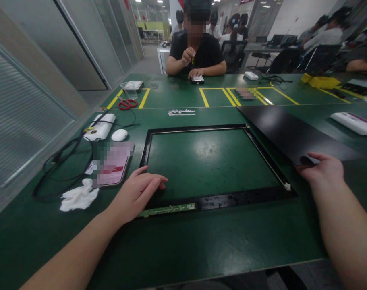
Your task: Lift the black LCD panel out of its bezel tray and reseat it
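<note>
A thin black rectangular frame [198,128] lies flat on the green table, with a green circuit board strip [171,208] along its near side. My left hand [137,192] rests over the frame's near left corner, one finger spread apart and the others loosely bent; their contact with the bar is partly hidden. To the right, my right hand [324,169] grips the near edge of a dark, smooth sheet [295,131] between thumb and fingers. That sheet slants beside the frame, its held edge looking slightly curled.
Left of the frame are a phone [115,165], crumpled tissue [79,196], a white mouse-like object [119,135], black cables [54,161] and red-handled scissors [127,104]. White scraps [181,112] lie beyond the frame. Across the table, a person [198,50] handles a small device.
</note>
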